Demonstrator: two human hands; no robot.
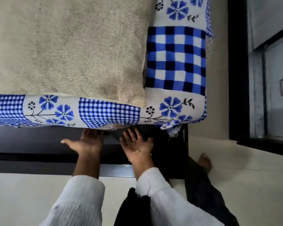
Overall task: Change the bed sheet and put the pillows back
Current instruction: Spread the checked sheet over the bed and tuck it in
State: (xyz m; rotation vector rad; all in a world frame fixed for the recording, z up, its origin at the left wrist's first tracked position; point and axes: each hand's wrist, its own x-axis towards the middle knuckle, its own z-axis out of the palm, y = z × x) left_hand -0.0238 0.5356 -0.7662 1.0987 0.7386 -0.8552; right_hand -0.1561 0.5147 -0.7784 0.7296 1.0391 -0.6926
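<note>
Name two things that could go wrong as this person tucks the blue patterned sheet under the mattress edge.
The sheet hangs loose and bunched at the corner, so it may pull out or tuck unevenly. Both palm-up hands, left hand and right hand, reach under the edge above the dark bed frame; fingers could get pinched there.

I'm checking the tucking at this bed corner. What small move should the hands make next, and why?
Probably slide the right hand toward the corner and push the loose sheet end under. Both palms face up at the sheet's lower edge, left hand beside it, and that end hangs untucked.
</note>
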